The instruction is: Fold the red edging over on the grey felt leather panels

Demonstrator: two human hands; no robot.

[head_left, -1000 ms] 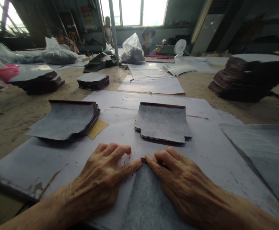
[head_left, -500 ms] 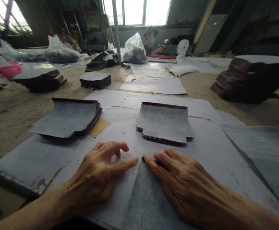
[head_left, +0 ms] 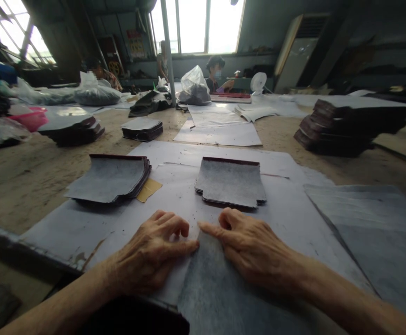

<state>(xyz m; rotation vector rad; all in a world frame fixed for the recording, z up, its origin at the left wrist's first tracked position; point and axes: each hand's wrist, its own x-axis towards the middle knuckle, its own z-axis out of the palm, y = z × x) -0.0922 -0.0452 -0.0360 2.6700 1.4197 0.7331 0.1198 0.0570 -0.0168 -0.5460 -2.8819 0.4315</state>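
A grey felt-like sheet (head_left: 217, 293) lies in front of me on white paper (head_left: 175, 190). My left hand (head_left: 154, 253) rests beside the sheet's left edge, its forefinger pressed to the sheet's top corner and the other fingers curled under. My right hand (head_left: 248, 244) lies on top of the sheet, forefinger pointing at the same corner, other fingers bent. Neither hand lifts anything. A small stack of grey cut pieces with dark red edges (head_left: 230, 182) sits just beyond my right hand. A thicker stack (head_left: 110, 179) lies to the left.
A yellow scrap (head_left: 149, 190) lies by the left stack. Tall dark stacks stand at right (head_left: 342, 123) and far left (head_left: 73, 125). A large grey sheet (head_left: 370, 223) lies at right. A seated person (head_left: 217, 74) works at the far end near plastic bags (head_left: 193, 83).
Both hands slid slightly back toward me and left along the sheet's corner. My right fingers have curled more. The camera has tilted, showing more of the near table edge.
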